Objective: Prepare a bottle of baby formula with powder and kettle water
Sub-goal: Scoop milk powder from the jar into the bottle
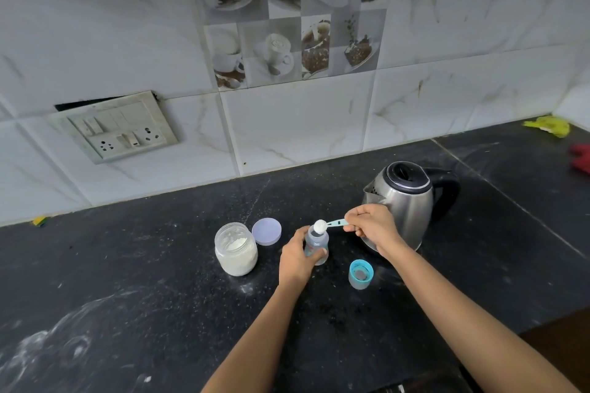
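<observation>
A small clear baby bottle [316, 241] stands uncapped on the black counter [159, 265], and my left hand [297, 258] grips its side. My right hand [372, 225] pinches the handle of a light blue scoop [332, 224]. The scoop's bowl is heaped with white powder and hovers right above the bottle's mouth. An open glass jar of white formula powder [236, 249] sits to the left of the bottle, with its lilac lid [266, 231] lying beside it. A steel kettle [404, 201] with a black lid and handle stands behind my right hand.
The bottle's blue cap [360, 274] lies on the counter in front of the kettle. A switch and socket plate [118, 131] is on the tiled wall at left. A yellow cloth [549, 126] and a red object [582, 158] lie at the far right.
</observation>
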A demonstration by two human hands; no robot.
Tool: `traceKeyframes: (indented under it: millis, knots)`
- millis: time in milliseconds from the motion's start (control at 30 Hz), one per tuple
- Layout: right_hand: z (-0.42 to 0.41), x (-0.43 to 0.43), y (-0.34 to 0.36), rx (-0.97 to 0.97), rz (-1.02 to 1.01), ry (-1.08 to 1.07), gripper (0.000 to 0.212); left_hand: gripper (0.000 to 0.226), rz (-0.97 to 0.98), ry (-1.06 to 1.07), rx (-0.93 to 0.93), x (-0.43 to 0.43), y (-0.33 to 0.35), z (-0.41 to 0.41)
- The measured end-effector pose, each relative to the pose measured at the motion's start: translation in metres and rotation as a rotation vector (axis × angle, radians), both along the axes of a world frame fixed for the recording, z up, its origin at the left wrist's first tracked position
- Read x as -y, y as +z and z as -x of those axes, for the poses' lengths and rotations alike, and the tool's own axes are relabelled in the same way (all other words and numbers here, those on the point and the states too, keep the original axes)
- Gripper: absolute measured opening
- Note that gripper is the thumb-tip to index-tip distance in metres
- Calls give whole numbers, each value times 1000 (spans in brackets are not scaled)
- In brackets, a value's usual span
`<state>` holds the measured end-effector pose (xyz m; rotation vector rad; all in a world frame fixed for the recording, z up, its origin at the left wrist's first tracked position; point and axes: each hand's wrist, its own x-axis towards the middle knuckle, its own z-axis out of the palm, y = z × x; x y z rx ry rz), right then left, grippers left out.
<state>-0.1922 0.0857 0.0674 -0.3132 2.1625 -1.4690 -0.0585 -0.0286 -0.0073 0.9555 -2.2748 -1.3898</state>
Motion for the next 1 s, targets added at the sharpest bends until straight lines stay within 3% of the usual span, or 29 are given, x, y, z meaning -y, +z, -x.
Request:
traceKeyframes:
  millis: [500,1000]
  knots:
    - [-3,-3,4,-151,-54,55,5,63,95,-1,46,2,2,1]
    - [-8,10,12,-447,-179,250,6,58,128,-41,48,3,7,0]
